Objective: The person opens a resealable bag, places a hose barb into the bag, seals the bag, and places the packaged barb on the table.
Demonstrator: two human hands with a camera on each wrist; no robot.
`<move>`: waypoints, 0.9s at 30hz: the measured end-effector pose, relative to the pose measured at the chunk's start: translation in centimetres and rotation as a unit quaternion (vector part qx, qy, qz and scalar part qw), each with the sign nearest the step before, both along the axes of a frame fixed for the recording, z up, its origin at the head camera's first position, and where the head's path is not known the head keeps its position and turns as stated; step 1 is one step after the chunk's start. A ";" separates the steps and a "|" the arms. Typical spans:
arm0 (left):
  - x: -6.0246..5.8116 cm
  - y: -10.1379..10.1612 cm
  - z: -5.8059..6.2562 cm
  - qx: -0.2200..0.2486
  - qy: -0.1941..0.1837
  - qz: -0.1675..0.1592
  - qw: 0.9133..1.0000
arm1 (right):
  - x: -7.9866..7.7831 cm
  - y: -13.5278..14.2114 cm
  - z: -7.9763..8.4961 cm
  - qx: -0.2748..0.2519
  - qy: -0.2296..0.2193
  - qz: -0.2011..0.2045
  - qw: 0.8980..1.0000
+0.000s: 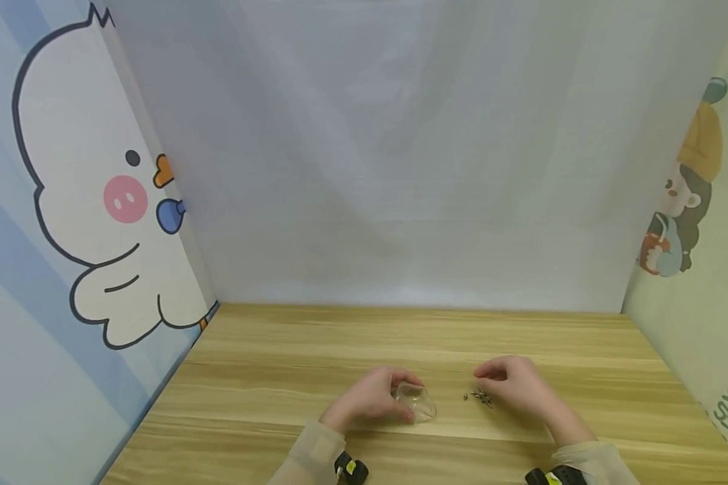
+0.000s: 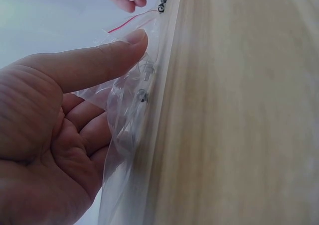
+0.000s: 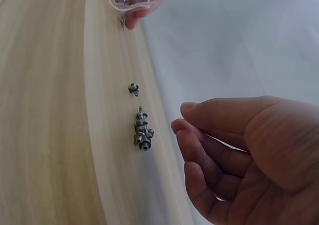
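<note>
The left hand (image 1: 373, 394) has its grip around a clear zip-lock bag (image 1: 422, 406), apparently so its mouth faces the small metal fittings (image 3: 143, 131) on the tabletop (image 1: 267, 384), near which the right hand (image 1: 518, 389), loosely curled, looks empty.

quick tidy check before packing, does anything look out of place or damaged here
One small metal piece looks stray: it lies apart from the metal cluster, toward the clear bag. Nothing looks clearly damaged.
</note>
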State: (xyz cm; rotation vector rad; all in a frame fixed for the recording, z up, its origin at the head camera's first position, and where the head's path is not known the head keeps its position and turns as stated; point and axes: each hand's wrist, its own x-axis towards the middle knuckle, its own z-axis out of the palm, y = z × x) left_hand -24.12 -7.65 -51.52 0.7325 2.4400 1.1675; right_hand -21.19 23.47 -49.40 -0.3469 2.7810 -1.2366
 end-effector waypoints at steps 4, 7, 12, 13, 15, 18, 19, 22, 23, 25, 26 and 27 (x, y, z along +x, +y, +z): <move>0.0 0.0 0.0 0.002 0.000 -0.001 1.000 | -0.1 0.4 -0.1 0.008 -0.001 0.005 1.000; 0.0 0.0 0.0 0.005 0.000 -0.002 1.000 | -0.3 0.8 -0.3 0.013 0.003 0.021 1.000; 0.1 0.0 0.0 0.012 -0.005 -0.002 1.000 | -0.5 1.6 -0.8 0.010 0.001 0.040 0.999; 0.1 0.0 0.1 0.011 -0.005 -0.002 1.000 | -0.5 1.7 -0.9 0.009 -0.001 0.042 0.999; 0.0 0.0 0.0 0.010 -0.004 -0.002 1.000 | -0.6 2.0 -0.9 0.009 -0.002 0.050 0.999; -0.1 0.0 0.0 0.010 -0.007 -0.002 1.000 | -0.6 2.4 -0.8 0.006 -0.004 0.067 0.998; -0.2 0.0 -0.1 0.009 -0.007 -0.002 1.000 | -0.6 2.5 -0.8 0.004 -0.004 0.073 0.997; -0.2 0.0 -0.1 0.009 -0.009 -0.002 1.000 | -0.6 2.9 -0.8 -0.002 -0.012 0.086 0.996; -0.2 0.0 -0.1 0.009 -0.008 -0.002 1.000 | -0.6 3.0 -0.9 -0.003 -0.016 0.090 0.996; -0.2 0.0 -0.1 0.007 -0.005 -0.003 1.000 | -0.6 3.2 -1.0 -0.004 -0.025 0.095 0.995; -0.2 0.0 -0.1 0.006 -0.003 -0.003 1.000 | -0.6 3.2 -1.1 -0.006 -0.030 0.097 0.995; -0.1 0.0 0.0 0.006 -0.003 -0.003 1.000 | -0.6 3.3 -1.2 -0.007 -0.035 0.099 0.994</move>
